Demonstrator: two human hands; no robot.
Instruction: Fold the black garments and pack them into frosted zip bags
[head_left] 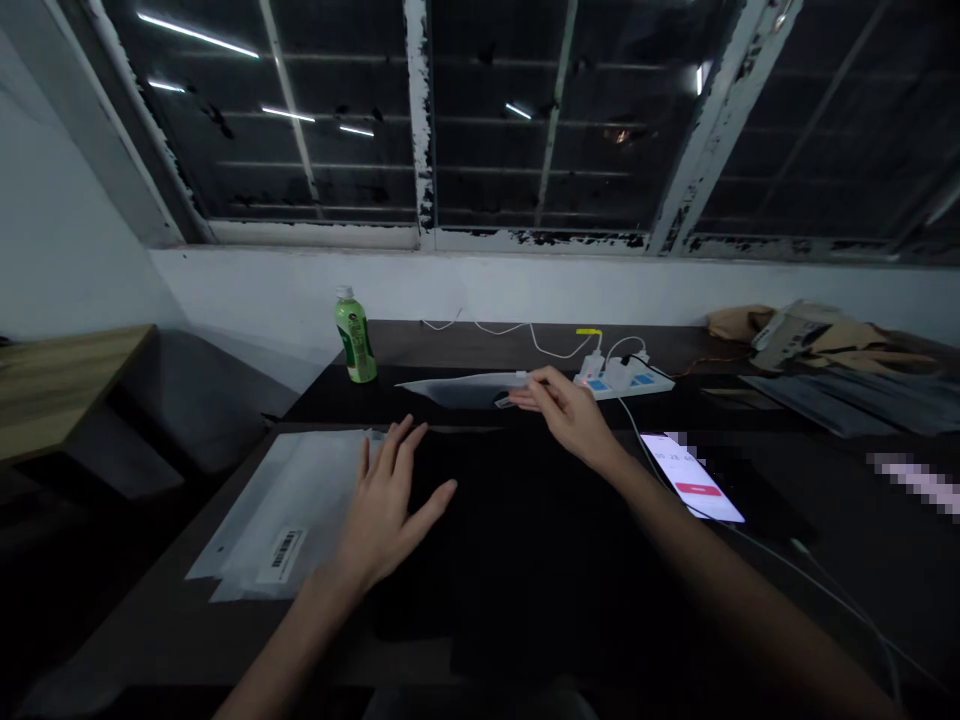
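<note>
My right hand (574, 415) is closed, thumb and fingers pinched at the right end of a frosted plastic bag (454, 388) near the back of the table. A small white piece (521, 375) sits at the bag's upper edge, and a small label (502, 402) shows by my fingertips. My left hand (382, 500) is open with its fingers spread, palm down, beside the right edge of a stack of frosted plastic bags (300, 480). The top one carries a barcode sticker (285, 555). Between my arms lies a black, dark surface like folded cloth (525, 540); its outline is hard to see.
A green bottle (355, 340) stands at the back left. A power strip (634, 383) with plugs and white cables lies behind my right hand. Right of my forearm is a lit phone (690, 475). More flat bags (817, 400) and brown packaging (847, 340) lie far right.
</note>
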